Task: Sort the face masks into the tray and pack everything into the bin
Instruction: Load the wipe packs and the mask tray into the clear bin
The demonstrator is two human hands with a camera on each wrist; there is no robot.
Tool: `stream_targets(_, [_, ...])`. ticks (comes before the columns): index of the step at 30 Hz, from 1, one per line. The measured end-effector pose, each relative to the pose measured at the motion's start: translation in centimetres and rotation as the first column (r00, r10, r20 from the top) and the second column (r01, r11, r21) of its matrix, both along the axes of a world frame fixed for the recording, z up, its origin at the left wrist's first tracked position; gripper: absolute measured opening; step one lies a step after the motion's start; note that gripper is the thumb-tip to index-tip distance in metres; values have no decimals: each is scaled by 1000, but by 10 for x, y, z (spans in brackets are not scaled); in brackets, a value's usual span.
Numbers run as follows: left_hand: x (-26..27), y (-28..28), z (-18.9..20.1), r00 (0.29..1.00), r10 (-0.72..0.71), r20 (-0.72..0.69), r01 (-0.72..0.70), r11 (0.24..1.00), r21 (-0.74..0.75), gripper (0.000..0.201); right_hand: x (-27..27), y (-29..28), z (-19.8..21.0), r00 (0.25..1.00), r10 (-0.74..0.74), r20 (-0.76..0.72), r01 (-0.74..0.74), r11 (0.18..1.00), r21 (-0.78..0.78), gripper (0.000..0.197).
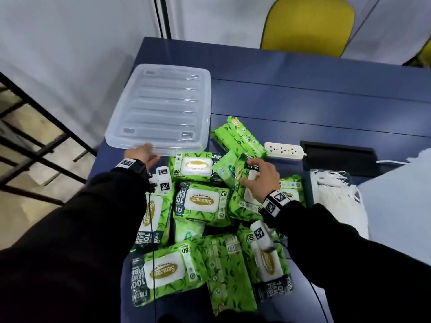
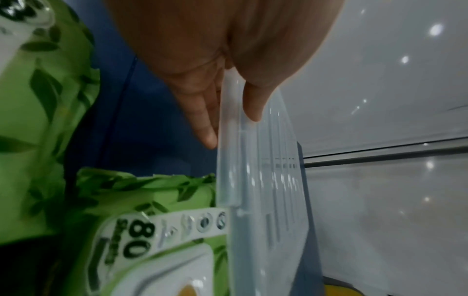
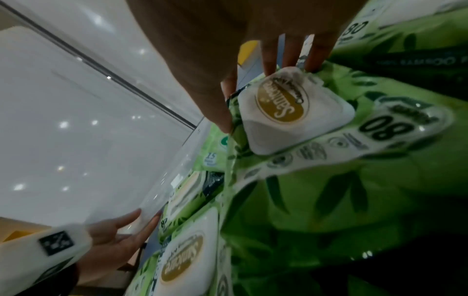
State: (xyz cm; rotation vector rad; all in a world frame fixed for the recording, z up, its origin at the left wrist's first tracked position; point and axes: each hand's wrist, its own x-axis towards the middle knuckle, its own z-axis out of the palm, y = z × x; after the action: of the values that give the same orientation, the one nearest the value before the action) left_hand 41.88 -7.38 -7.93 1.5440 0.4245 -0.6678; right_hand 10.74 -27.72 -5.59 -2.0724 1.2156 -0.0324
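A clear plastic tray [image 1: 161,106] lies upside down at the table's far left corner. My left hand [image 1: 143,155] pinches its near rim [image 2: 233,152], with the thumb [image 2: 253,104] on top and fingers [image 2: 205,124] beneath. Several green wipes packs [image 1: 203,203] with white lids are heaped on the near table. My right hand [image 1: 256,178] grips one raised pack [image 3: 291,112] in the middle of the heap, thumb [image 3: 217,108] on one side and fingers [image 3: 271,60] over its far end. A pile of white face masks [image 1: 333,194] lies to the right.
A white power strip [image 1: 284,150] and a black slot [image 1: 338,157] sit behind the heap on the blue table [image 1: 303,89]. A white surface [image 1: 396,201] covers the right edge. A yellow chair [image 1: 307,24] stands beyond the table, and dark railings [image 1: 35,136] are at left.
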Motion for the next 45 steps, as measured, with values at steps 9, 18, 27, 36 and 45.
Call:
stream_targets(9, [11, -11, -17, 1000, 13, 19, -12, 999, -45, 31, -19, 1, -14, 988, 104, 115, -103, 995, -10, 67])
stream_targets(18, [-11, -6, -11, 1000, -6, -19, 4, 997, -75, 60, -31, -17, -5, 918, 391, -70, -391, 920, 21, 125])
stream_targets(27, [-130, 32, 36, 519, -750, 410, 471, 651, 595, 54, -33, -36, 34, 476, 686, -550, -868, 467, -168, 121])
stream_targets(36, [-203, 51, 4, 38, -980, 196, 451, 192, 872, 112, -8, -13, 30, 128, 578, -806, -992, 76, -102, 102])
stream_targets(45, [-217, 28, 58, 190, -914, 357, 598, 396, 696, 101, -31, -18, 58, 589, 687, -425, -806, 464, -368, 109])
